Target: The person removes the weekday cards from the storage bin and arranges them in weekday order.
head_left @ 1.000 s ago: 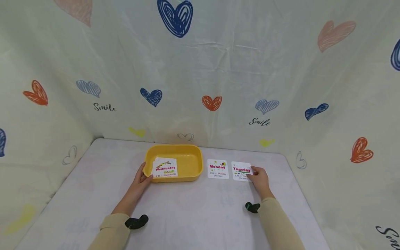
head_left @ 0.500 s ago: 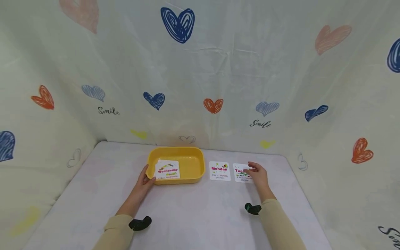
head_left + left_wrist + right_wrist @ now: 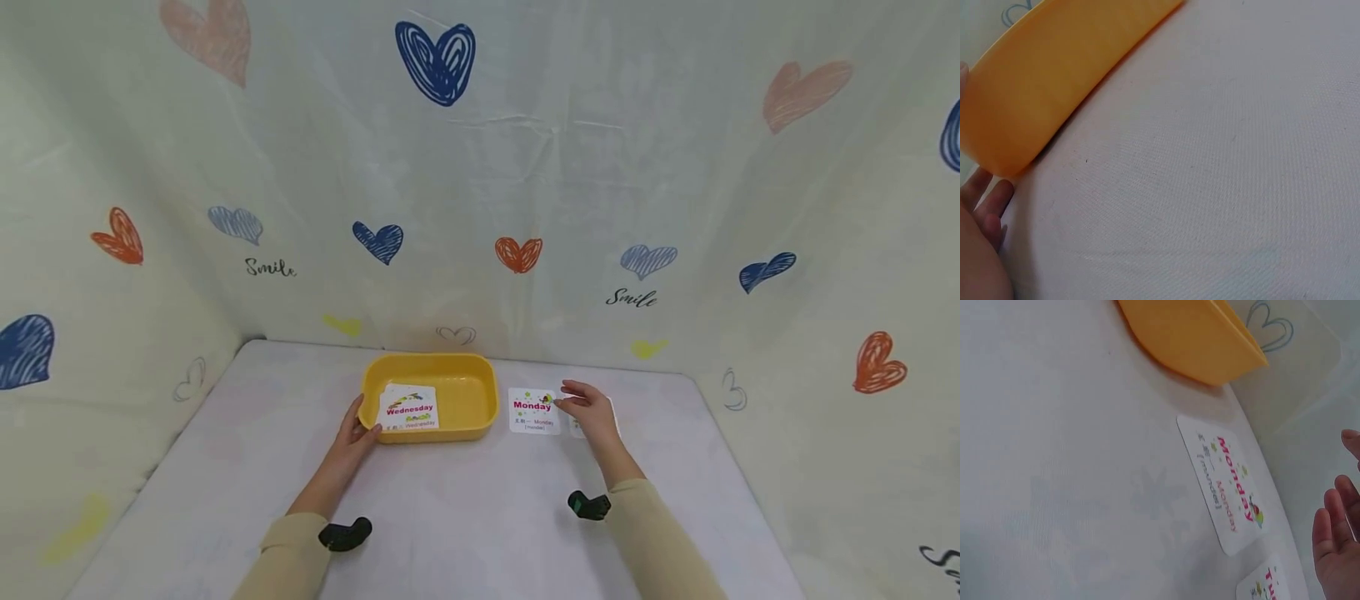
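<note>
My left hand [image 3: 351,442] holds the left end of a shallow yellow plastic tray [image 3: 457,435], thumb at the near rim and fingers round the outer side. In the left wrist view, fingertips [image 3: 999,195] show at the corner of the tray [image 3: 1054,81]. Inside it, at the left, lies a small stack of white cards with a "Wednesday" card [image 3: 408,410] on top. To the tray's right lies a "Monday" card [image 3: 532,417]. My right hand [image 3: 594,414], fingers loosely extended and holding nothing, hovers over a "Tuesday" card [image 3: 1266,586], mostly covering it in the head view.
A pale cloth [image 3: 465,525] covers the table, which meets a curtain [image 3: 570,192] printed with hearts and "Smile" behind the tray and cards. Dark wrist-camera mounts [image 3: 345,535] stick out from both sleeves.
My right hand has let go of the Tuesday card, lifted and moved left across it toward the Monday card. The left hand stays on the tray. The head view has shifted slightly.
</note>
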A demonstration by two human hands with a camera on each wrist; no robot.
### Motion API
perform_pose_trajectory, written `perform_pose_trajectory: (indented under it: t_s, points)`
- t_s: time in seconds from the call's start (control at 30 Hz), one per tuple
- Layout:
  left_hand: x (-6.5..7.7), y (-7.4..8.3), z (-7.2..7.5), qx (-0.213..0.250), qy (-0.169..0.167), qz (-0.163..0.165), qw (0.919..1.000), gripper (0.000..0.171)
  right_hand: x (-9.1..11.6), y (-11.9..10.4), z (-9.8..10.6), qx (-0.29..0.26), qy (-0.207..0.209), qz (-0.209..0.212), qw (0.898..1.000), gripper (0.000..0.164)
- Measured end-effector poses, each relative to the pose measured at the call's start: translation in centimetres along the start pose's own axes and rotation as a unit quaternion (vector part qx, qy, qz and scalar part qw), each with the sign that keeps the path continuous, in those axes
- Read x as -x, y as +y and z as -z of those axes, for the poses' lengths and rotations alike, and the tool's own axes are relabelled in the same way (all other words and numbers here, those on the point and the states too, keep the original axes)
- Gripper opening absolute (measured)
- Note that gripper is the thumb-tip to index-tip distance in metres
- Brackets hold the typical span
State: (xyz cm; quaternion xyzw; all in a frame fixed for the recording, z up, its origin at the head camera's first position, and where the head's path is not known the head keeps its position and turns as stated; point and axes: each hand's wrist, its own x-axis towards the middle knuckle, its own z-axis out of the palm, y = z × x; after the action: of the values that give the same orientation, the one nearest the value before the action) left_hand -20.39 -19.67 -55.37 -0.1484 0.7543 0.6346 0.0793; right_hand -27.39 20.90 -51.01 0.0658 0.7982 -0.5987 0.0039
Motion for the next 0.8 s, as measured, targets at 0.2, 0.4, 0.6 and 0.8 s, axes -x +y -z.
perform_pose_trajectory:
  t_s: [0.2,0.4,0.6,0.8]
  points:
    - [0.1,0.3,0.1,-0.005,-0.003,-0.011,0.9999,0.081,0.2,-1.1,-2.3,-0.035,-0.023,0.019,0.999,0.045]
    - [0.2,0.6,0.4,-0.003,-0.007,-0.008,0.9999,0.081,0.5,-2.6,-5.0,-0.054,-0.051,0.025,0.997,0.042]
    - [0.1,0.8,0.1,0.003,-0.001,0.013,0.9999,0.082,1.0,-3.7,-7.6,-0.056,-0.075,0.041,0.995,0.041]
    - [0.2,0.6,0.1,-0.001,-0.005,0.010,0.9999,0.082,1.6,-4.2,-10.1,-0.064,-0.107,0.045,0.991,0.045]
